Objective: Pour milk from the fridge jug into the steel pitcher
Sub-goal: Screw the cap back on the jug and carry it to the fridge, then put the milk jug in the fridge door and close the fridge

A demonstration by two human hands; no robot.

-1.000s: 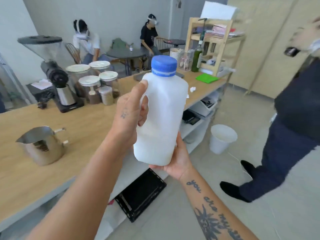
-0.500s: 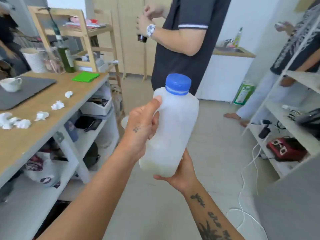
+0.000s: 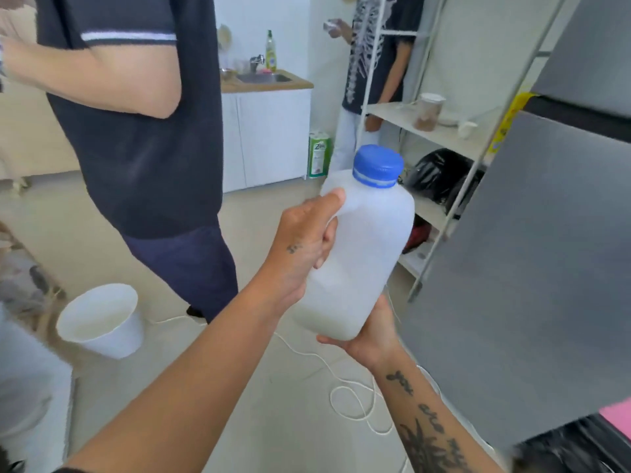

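The milk jug [image 3: 365,254] is held upright in mid-air at chest height, just in front of the grey fridge [image 3: 546,250], with its blue cap [image 3: 378,165] screwed on; the steel pitcher is nowhere in view. The left hand [image 3: 300,247] grips the jug high on its side, thumb pressed on the shoulder and fingers [image 3: 326,245] curled round the body. The right hand [image 3: 370,336] cups the base from below, thumb across the front edge and the rest wrapping behind out of sight. The step in hand looks like carrying, not pouring. Doing it well means keeping the jug vertical and leaving the cap on until the pitcher is within reach. The milk seems to sit low, a pale band near the bottom, so the jug is probably light and its soft plastic walls will flex. A firm but not crushing hold suits it, with the lower hand taking the weight. The way through is crowded: a person in a dark shirt [image 3: 136,131] stands close on the left, a white bucket [image 3: 102,319] sits on the floor, and a loose white cord [image 3: 341,387] loops underfoot, a likely trip hazard. At the table the jug should go down before one hand lets go to unscrew the cap.
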